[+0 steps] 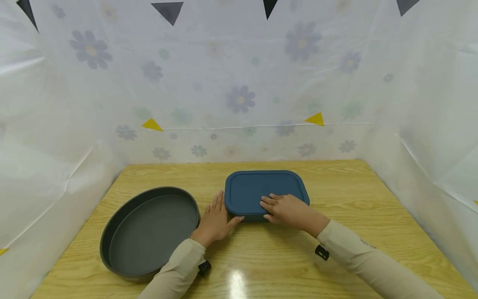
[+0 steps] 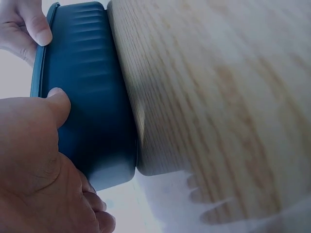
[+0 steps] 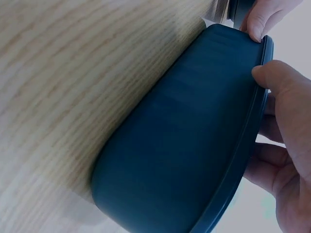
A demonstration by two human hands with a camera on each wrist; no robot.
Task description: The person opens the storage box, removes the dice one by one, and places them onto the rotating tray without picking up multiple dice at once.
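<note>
A dark blue rectangular container (image 1: 261, 189) with its lid on stands in the middle of the wooden table (image 1: 354, 199). My left hand (image 1: 215, 216) lies at its near left corner, fingers straight along the left wall, thumb against the front wall just under the lid's rim (image 2: 56, 97). My right hand (image 1: 286, 208) rests on the lid's near edge. Its fingers lie on top and its thumb (image 3: 269, 75) sits at the rim, so it pinches the front edge. Both wrist views show the container's ribbed side wall (image 2: 92, 97) (image 3: 180, 145) close up.
A round grey pan (image 1: 149, 232) sits on the table to the left, close to my left wrist. White flower-patterned sheets (image 1: 239, 99) wall in the table at the back and both sides. Bare wood lies to the container's right and in front.
</note>
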